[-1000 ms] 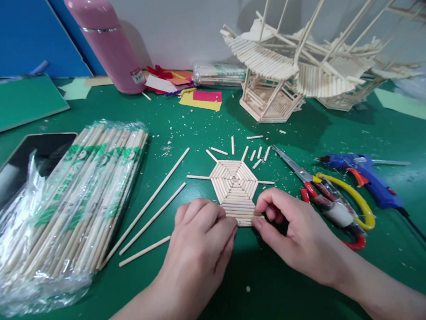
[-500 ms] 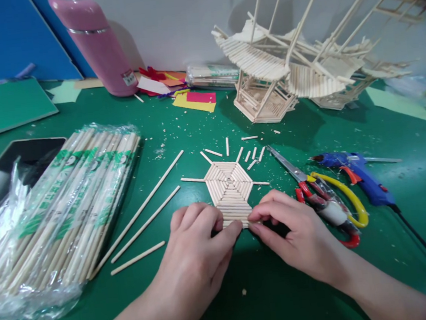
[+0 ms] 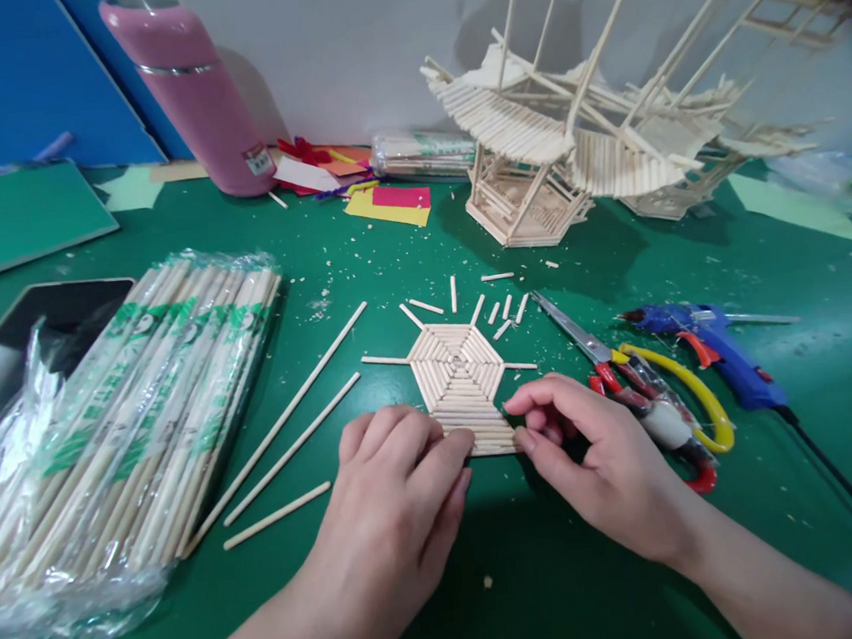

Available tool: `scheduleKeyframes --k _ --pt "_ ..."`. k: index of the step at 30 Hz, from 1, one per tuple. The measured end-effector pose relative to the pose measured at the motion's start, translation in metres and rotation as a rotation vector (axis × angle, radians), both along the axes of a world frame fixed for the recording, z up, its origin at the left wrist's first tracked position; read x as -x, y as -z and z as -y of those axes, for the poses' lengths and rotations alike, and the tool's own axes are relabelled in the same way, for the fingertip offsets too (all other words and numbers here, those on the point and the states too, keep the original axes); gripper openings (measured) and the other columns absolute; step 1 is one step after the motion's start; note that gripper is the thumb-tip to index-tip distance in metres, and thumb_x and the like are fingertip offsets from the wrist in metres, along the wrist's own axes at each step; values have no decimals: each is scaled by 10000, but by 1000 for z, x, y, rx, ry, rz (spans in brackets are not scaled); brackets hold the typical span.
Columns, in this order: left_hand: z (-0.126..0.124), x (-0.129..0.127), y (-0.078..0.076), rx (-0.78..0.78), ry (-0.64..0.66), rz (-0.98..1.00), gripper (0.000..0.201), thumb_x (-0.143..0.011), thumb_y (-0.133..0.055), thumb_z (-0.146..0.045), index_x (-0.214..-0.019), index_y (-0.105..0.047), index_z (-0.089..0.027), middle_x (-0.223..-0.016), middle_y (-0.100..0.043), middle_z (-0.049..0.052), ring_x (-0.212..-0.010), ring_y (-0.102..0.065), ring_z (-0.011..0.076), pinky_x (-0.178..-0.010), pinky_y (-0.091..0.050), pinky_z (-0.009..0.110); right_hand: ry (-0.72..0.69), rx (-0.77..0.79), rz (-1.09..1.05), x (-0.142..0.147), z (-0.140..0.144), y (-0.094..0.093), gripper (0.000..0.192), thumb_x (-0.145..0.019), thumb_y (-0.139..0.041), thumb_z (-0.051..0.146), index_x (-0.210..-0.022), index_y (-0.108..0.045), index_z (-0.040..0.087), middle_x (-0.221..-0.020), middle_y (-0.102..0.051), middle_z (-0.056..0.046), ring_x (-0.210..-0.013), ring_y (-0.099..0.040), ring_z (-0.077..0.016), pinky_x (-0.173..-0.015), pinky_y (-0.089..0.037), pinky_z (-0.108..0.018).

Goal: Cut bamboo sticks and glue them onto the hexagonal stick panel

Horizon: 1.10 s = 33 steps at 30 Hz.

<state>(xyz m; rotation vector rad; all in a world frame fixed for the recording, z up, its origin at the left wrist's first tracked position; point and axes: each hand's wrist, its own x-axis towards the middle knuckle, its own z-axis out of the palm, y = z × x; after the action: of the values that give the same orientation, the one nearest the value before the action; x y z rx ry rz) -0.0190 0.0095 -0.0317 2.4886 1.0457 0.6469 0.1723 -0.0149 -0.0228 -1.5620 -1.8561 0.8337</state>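
Observation:
A panel of wooden sticks (image 3: 458, 359) lies flat, its octagon-like web of concentric sticks having spokes that jut out. Parallel sticks (image 3: 482, 433) widen from its near side. My left hand (image 3: 404, 487) is closed over the left part of these rows, thumb on the nearest sticks and fingers curled, hiding their left ends. At the right ends, my right hand (image 3: 589, 449) touches the panel's edge with its thumb tip; thumb and index finger are slightly apart. Several short stick pieces (image 3: 507, 307) lie beyond the panel. Longer loose sticks (image 3: 298, 442) rest to the left.
Scissors (image 3: 594, 343) and a blue glue gun (image 3: 714, 332) lie at right. Plastic-wrapped stick bundles (image 3: 168, 384) partly cover a dark flat device (image 3: 55, 305) at left. Behind stand a pink flask (image 3: 190, 101) and a stick-built pavilion model (image 3: 522, 149). Paper scraps (image 3: 389, 202) lie near the wall.
My right hand has slid a little right along the near sticks, and its thumb and index finger have parted. My left thumb has drawn back slightly left, uncovering more of the near row.

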Motion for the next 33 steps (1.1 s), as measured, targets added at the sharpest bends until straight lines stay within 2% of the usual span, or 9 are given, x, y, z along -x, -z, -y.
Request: scheduleKeyframes --k 2,6,12,16,22,27,30,33 --pt "0 0 0 12 -5 42 186 -819 -448 -95 -937 -563 -180 -813 -566 49 -776 -465 191 -683 -350 359 -3 -23 -26 -2 1 1 178 -816 -481 124 -966 -521 212 -855 -515 -14 -716 -511 -119 -629 -452 -243" --pt "-1 2 0 25 -12 101 182 -819 -434 -74 -893 -572 -166 -779 -569 48 -769 -465 187 -680 -361 355 -116 -120 -12 -3 3 2 215 -808 -486 106 -982 -574 195 -895 -508 -40 -791 -516 -141 -678 -454 -270" --pt "0 2 0 25 -17 94 172 -821 -424 -77 -788 -571 -159 -765 -561 54 -761 -455 189 -671 -352 358 -290 -183 165 -1 6 3 321 -801 -462 62 -1050 -609 203 -841 -502 -38 -744 -486 -146 -619 -421 -283" --pt "0 2 1 31 -13 87 179 -824 -417 -86 -726 -549 -158 -762 -557 54 -759 -453 189 -671 -345 360 -307 -185 203 -1 6 6 327 -814 -451 68 -1075 -601 195 -863 -517 -48 -784 -484 -157 -642 -415 -293" --pt "1 3 1 18 -6 78 173 -818 -423 -85 -738 -557 -160 -767 -552 48 -778 -454 190 -672 -341 354 -295 -197 142 -2 3 9 307 -831 -448 84 -1067 -602 207 -881 -523 -49 -797 -495 -151 -657 -419 -289" --pt "1 2 1 15 3 72 163 -818 -429 -87 -741 -553 -160 -764 -554 47 -784 -453 192 -680 -342 356 -286 -146 114 0 1 6 286 -839 -452 107 -1047 -613 221 -879 -521 -45 -783 -502 -149 -650 -423 -295" --pt "1 2 0 4 5 64 163 -816 -429 -88 -760 -564 -161 -761 -546 49 -787 -452 196 -681 -342 358 -269 -94 26 0 0 3 288 -841 -464 117 -1073 -594 230 -909 -533 -39 -812 -515 -145 -686 -436 -295" --pt "2 2 0 -13 -1 49 178 -812 -433 -86 -826 -591 -166 -765 -533 50 -782 -453 196 -674 -341 358 -184 -80 -122 -3 0 1 292 -836 -478 108 -1099 -564 203 -925 -542 -34 -821 -528 -123 -702 -453 -262"
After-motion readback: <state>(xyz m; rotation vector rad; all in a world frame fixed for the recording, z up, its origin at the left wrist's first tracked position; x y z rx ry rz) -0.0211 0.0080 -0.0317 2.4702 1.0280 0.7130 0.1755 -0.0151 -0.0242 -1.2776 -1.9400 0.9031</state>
